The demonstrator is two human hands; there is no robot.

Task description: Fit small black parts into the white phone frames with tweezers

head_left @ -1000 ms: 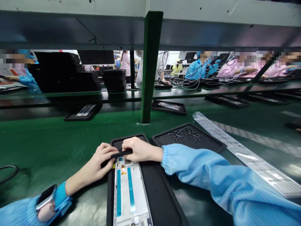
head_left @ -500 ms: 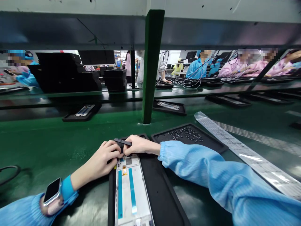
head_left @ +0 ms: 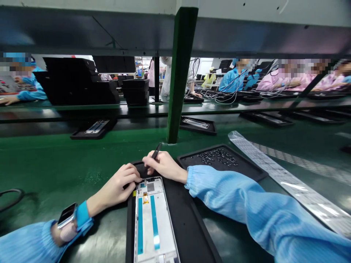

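Note:
A silver phone frame (head_left: 161,226) with two blue strips lies in a black tray (head_left: 189,223). At its top left corner is my left hand (head_left: 124,184), fingers bent together; whether a small part is between the fingertips cannot be made out. My right hand (head_left: 164,164) is closed around a black tweezer-like tool (head_left: 157,150), just above the frame's top edge and slightly right of my left hand. The tool's upper end points up; its tip is hidden by the fingers.
A second black tray (head_left: 189,159) with many small dark parts sits to the right, beside long clear plastic strips (head_left: 290,179). A green post (head_left: 181,80) stands ahead. Trays with phone frames lie beyond, and people in blue and pink work at the back.
My right hand has lifted slightly away from my left hand, and the black tool has swung from nearly flat to upright. My left hand stays at the frame's corner.

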